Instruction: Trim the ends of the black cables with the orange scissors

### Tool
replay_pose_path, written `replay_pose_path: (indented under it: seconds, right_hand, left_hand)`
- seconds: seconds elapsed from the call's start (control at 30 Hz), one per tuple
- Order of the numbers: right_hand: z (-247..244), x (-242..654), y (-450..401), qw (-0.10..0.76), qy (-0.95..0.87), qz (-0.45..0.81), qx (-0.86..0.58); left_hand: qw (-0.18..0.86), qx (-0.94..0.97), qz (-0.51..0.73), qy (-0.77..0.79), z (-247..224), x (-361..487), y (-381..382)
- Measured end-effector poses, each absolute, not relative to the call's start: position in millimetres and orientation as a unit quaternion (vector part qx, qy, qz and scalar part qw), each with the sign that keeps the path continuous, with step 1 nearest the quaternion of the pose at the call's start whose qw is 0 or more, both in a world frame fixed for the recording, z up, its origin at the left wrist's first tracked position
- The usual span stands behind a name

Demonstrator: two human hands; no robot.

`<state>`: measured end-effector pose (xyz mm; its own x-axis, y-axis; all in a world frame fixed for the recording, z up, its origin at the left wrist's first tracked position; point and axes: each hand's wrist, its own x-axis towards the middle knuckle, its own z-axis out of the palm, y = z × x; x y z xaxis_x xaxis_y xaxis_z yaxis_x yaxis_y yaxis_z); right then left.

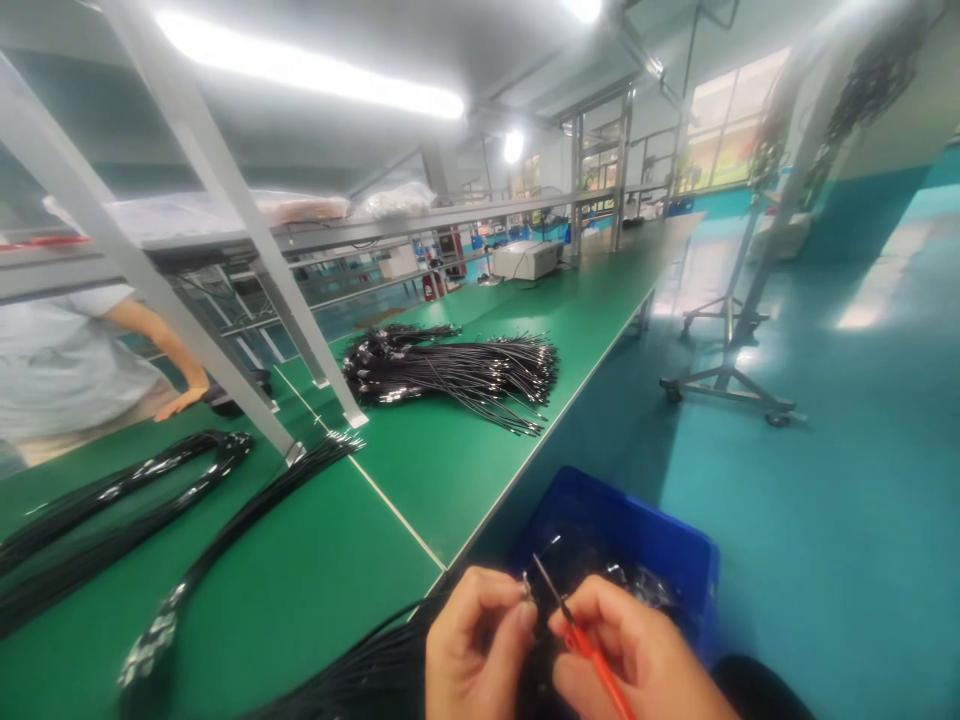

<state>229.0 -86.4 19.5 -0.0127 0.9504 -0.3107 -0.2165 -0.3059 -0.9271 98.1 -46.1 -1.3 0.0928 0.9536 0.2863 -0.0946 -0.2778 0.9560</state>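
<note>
My left hand [484, 640] is closed in a pinch around a small silvery piece [527, 585]; whether it belongs to a black cable cannot be made out. A red-handled tool [596, 665] with a thin, dark, pointed tip is gripped by my right hand [637, 645]. The tip rises between both hands, just right of the silvery piece and apart from it. Below and left of my left hand, a bundle of black cables [367, 670] lies along the table edge, partly hidden by the hand. Behind my hands stands a blue bin [701, 570] with dark and shiny bits inside.
The green table [420, 460] carries a pile of black cables [457, 370] with metal ends, plus more cable bundles [247, 520] at left. Metal posts [247, 230] hold a shelf. A white box [527, 260] sits farther back. Another person's hand [182, 402] rests across the table. A wheeled stand [727, 370] is at right.
</note>
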Motion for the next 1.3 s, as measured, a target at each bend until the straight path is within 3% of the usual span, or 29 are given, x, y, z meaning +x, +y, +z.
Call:
replay_pose_path:
  seconds: [0.17, 0.33, 0.4, 0.63, 0.87, 1.03, 1.17, 1.3]
  right_hand:
    - [17.0, 232.3, -83.3, 0.571, -0.344, 0.561, -0.49]
    - [34.2, 224.7, -80.1, 0.69, -0.29, 0.428, -0.507]
    - [35.1, 220.0, -78.2, 0.701, -0.308, 0.387, -0.514]
    - [22.2, 198.7, -75.9, 0.692, -0.304, 0.355, -0.55]
    - [24.3, 201.3, -84.6, 0.692, -0.262, 0.455, -0.495]
    - [21.3, 221.7, -81.6, 0.679, -0.283, 0.463, -0.495]
    - [26.3, 244.3, -82.2, 0.607, -0.331, 0.536, -0.485]
    - [29.6, 262.6, -89.4, 0.459, -0.379, 0.674, -0.438]
  left_hand:
    - [0.427, 0.578, 0.569, 0.4, 1.3, 102.7, -49.2]
    - [0.45, 0.605, 0.518, 0.404, -2.0, 103.6, -52.5]
    - [0.442, 0.614, 0.505, 0.414, -4.0, 104.6, -54.3]
    - [0.361, 0.642, 0.506, 0.448, -4.8, 112.2, -59.6]
    - [0.482, 0.569, 0.503, 0.437, 2.7, 109.1, -54.4]
    - [0.454, 0.587, 0.496, 0.451, 6.9, 105.4, -52.4]
    - [0.359, 0.654, 0.489, 0.453, 8.6, 103.4, -51.0]
    - [0.326, 0.714, 0.449, 0.426, 15.3, 101.4, -49.4]
